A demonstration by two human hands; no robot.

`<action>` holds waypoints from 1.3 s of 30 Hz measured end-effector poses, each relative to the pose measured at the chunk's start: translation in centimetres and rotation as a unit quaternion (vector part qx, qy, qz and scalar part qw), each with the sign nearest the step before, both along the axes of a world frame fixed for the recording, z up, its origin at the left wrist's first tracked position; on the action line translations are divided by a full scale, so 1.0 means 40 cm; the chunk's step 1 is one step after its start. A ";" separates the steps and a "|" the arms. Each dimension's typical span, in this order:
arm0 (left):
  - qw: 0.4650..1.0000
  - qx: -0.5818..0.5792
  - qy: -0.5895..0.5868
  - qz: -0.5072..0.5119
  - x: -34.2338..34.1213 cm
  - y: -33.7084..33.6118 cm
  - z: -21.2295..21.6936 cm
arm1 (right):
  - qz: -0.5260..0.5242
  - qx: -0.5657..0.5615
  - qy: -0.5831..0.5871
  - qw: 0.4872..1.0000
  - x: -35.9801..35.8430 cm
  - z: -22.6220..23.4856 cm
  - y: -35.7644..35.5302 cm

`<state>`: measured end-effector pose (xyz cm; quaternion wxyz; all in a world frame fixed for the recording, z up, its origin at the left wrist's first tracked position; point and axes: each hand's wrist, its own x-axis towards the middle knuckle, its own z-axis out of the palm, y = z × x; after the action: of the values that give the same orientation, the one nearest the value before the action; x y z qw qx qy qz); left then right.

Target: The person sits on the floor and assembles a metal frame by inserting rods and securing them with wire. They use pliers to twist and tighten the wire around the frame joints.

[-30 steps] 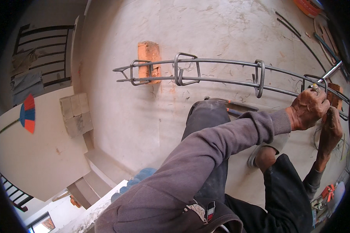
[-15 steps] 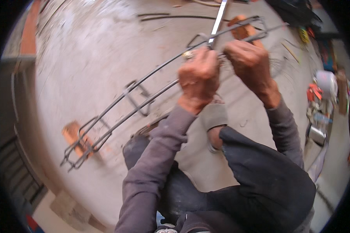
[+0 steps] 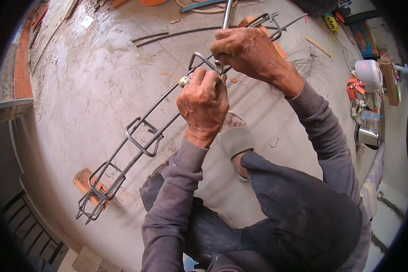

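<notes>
A long grey rebar cage [image 3: 169,120] with bent stirrups lies diagonally in front of me, raised off the floor on an orange brick [image 3: 83,181] at its near left end and another orange brick [image 3: 279,49] at its far end. My left hand [image 3: 203,102], wearing a ring, is closed on the cage beside a stirrup [image 3: 199,58]; its fingertips are partly hidden. Just above it, my right hand [image 3: 247,47] is wrapped round a shiny metal bar-shaped tool [image 3: 228,17]. The tool's lower end reaches the rebar between my hands.
Loose rebar rods [image 3: 181,32] lie beyond the cage, with tangled thin wire [image 3: 310,65] to the right. Along the right side are a metal cup [image 3: 368,135], a white round container [image 3: 368,75] and a blue box [image 3: 363,38]. My sandalled foot [image 3: 235,138] rests below the cage.
My right hand has gone from beside my left hand to above it and now grips the shiny tool. The view has shifted, so both hands appear further left.
</notes>
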<state>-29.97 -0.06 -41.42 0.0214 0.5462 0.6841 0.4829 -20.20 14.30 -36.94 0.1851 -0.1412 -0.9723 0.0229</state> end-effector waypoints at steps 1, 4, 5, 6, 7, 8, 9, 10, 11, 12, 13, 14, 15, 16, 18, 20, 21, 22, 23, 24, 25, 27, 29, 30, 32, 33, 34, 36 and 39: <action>1.000 -0.003 0.000 0.001 0.001 0.001 0.000 | 0.000 -0.001 -0.004 1.000 -0.002 0.000 0.005; 1.000 -0.009 0.002 0.008 0.000 0.005 -0.002 | 0.003 -0.015 -0.005 1.000 -0.022 0.002 0.010; 1.000 -0.010 0.002 0.012 -0.001 0.006 -0.002 | 0.005 -0.022 -0.003 1.000 -0.030 0.001 0.010; 1.000 -0.008 0.000 0.016 0.002 0.009 -0.002 | -0.002 -0.023 -0.008 1.000 -0.031 -0.004 0.013; 1.000 -0.008 -0.004 0.014 0.003 0.011 -0.003 | -0.008 -0.024 -0.014 1.000 -0.030 -0.014 0.015; 1.000 -0.008 -0.008 0.013 0.003 0.013 -0.004 | -0.015 -0.025 -0.019 0.999 -0.028 -0.023 0.017; 1.000 -0.009 -0.012 0.012 0.002 0.014 -0.006 | -0.011 -0.030 -0.013 0.999 -0.027 -0.028 0.016; 1.000 -0.009 -0.015 0.013 0.003 0.014 -0.006 | -0.006 -0.034 -0.007 0.999 -0.026 -0.032 0.015; 1.000 -0.009 -0.019 0.013 0.003 0.012 -0.005 | -0.002 -0.039 -0.002 0.999 -0.025 -0.037 0.015; 1.000 -0.009 -0.020 0.011 0.005 0.013 -0.003 | 0.005 -0.030 0.006 1.000 -0.025 -0.044 0.019; 1.000 -0.013 -0.024 0.006 0.004 0.014 -0.002 | 0.012 -0.021 0.014 1.000 -0.027 -0.054 0.028; 0.999 -0.016 -0.028 0.000 0.002 0.015 -0.001 | 0.019 -0.012 0.022 1.000 -0.027 -0.062 0.034; 0.999 -0.021 -0.031 -0.003 -0.001 0.015 -0.002 | 0.031 -0.010 0.014 0.999 -0.030 -0.071 0.034; 0.999 -0.016 -0.036 -0.005 -0.002 0.014 -0.004 | 0.042 -0.007 0.006 0.999 -0.032 -0.079 0.034; 0.999 -0.004 -0.047 -0.008 -0.001 0.013 -0.007 | 0.041 -0.036 -0.034 0.998 -0.028 -0.085 0.036; 0.999 -0.003 -0.040 -0.009 -0.002 0.016 -0.002 | 0.017 -0.097 -0.096 0.990 -0.018 -0.082 0.038; 0.999 -0.004 -0.036 -0.010 -0.004 0.016 0.000 | 0.009 -0.110 -0.086 0.990 -0.017 -0.082 0.036; 0.999 -0.008 -0.038 -0.009 -0.004 0.016 -0.001 | 0.002 -0.122 -0.077 0.990 -0.016 -0.081 0.033; 0.999 -0.012 -0.040 -0.009 -0.003 0.016 -0.001 | -0.006 -0.134 -0.067 0.989 -0.014 -0.080 0.028; 0.999 -0.016 -0.041 -0.007 -0.004 0.016 -0.001 | -0.022 -0.140 -0.050 0.989 -0.013 -0.083 0.021; 0.999 -0.017 -0.042 -0.004 -0.002 0.015 -0.001 | -0.038 -0.145 -0.033 0.988 -0.010 -0.090 0.010; 0.999 -0.017 -0.045 0.001 0.003 0.015 0.001 | -0.055 -0.135 -0.010 0.989 0.000 -0.099 -0.006; 0.998 -0.012 -0.062 -0.003 0.003 0.018 -0.001 | -0.055 -0.103 0.003 0.993 0.023 -0.100 -0.016; 0.997 -0.010 -0.070 -0.006 0.004 0.019 -0.001 | -0.052 -0.033 0.065 0.996 0.034 -0.087 -0.025; 0.998 -0.020 -0.066 0.002 -0.003 0.018 0.002 | -0.040 0.104 0.189 0.976 0.052 -0.061 -0.052; 0.998 -0.023 -0.063 0.006 -0.005 0.019 0.005 | -0.066 0.043 0.189 0.979 0.071 -0.058 -0.078; 0.998 -0.022 -0.063 0.008 -0.006 0.019 0.005 | -0.093 -0.019 0.186 0.978 0.095 -0.066 -0.112; 0.998 -0.020 -0.064 0.007 -0.003 0.021 0.005 | -0.119 -0.157 0.149 0.969 0.138 -0.109 -0.146; 0.996 -0.027 -0.088 0.002 -0.003 0.022 0.004 | -0.153 -0.096 0.130 0.975 0.131 -0.156 -0.171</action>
<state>-30.09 0.83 -41.24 0.0954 0.4989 0.6937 0.5107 -14.96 7.46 -43.18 0.2967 -0.3012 -0.9000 0.1056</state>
